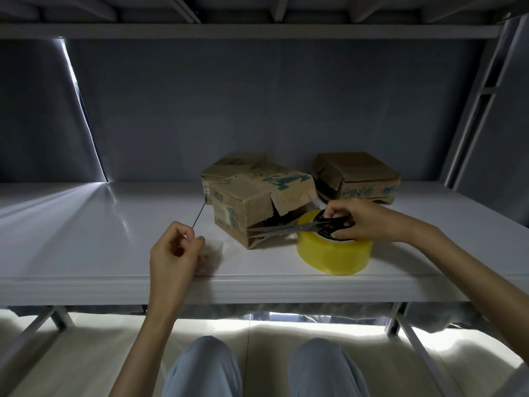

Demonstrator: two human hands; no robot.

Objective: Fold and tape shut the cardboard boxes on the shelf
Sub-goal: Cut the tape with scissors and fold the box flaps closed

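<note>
A worn cardboard box (243,213) sits mid-shelf, its front flap partly torn open. A second box (229,167) stands right behind it, and a third box (363,176) stands to the right. My left hand (176,250) pinches the end of a thin strip of clear tape (199,216) that runs up to the near box's left corner. My right hand (352,222) holds black-handled scissors (289,228) lying across a yellow tape roll (335,249), blades pointing left at the near box's lower front.
The white shelf board (100,230) stretches left of the boxes. A metal beam of the upper shelf (257,31) runs overhead, and a grey upright (481,104) stands at the right. My knees (257,368) are below the shelf edge.
</note>
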